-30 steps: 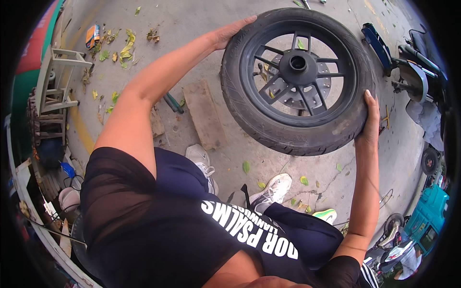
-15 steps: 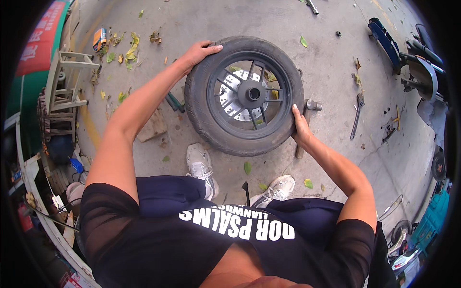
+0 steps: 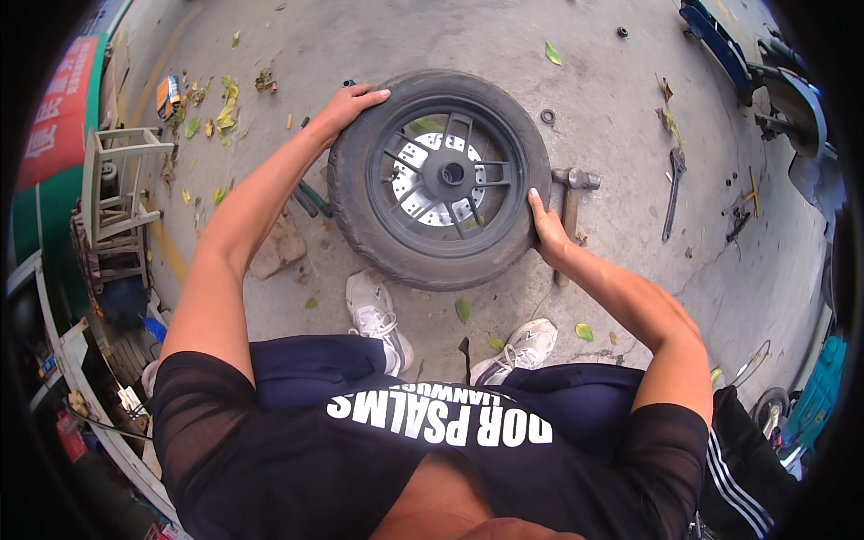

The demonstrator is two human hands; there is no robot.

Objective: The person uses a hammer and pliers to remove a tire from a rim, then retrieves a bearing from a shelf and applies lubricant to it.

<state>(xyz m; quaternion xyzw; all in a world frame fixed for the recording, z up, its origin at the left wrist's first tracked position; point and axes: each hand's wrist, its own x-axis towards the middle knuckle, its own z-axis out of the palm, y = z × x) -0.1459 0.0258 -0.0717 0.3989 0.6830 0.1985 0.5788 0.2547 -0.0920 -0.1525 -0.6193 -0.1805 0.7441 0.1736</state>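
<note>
In front of my feet I hold a small motor-scooter wheel (image 3: 452,173) with a black tyre and black spoked rim. A drilled silver brake disc (image 3: 410,193) shows through the spokes, on the far face. My left hand (image 3: 349,106) grips the tyre at its upper left, its thumb side on the sidewall and most fingers hidden round the tread. At the right edge, my right hand (image 3: 551,232) holds the tyre, thumb on the sidewall and the other fingers mostly hidden. A hammer (image 3: 570,214) lies on the ground just beyond that hand.
An adjustable wrench (image 3: 672,198) lies to the right, a small dark ring (image 3: 548,116) beyond the tyre. Left of the wheel are green-handled tools (image 3: 312,200) and a flat block (image 3: 280,248). A stool (image 3: 126,184) stands far left; vehicle parts (image 3: 792,117) sit at the right.
The wheel, in both hands, has shifted slightly left and turned a little. The dark ring beyond it has come into sight, and more of the hammer shows. Both hands keep their hold.
</note>
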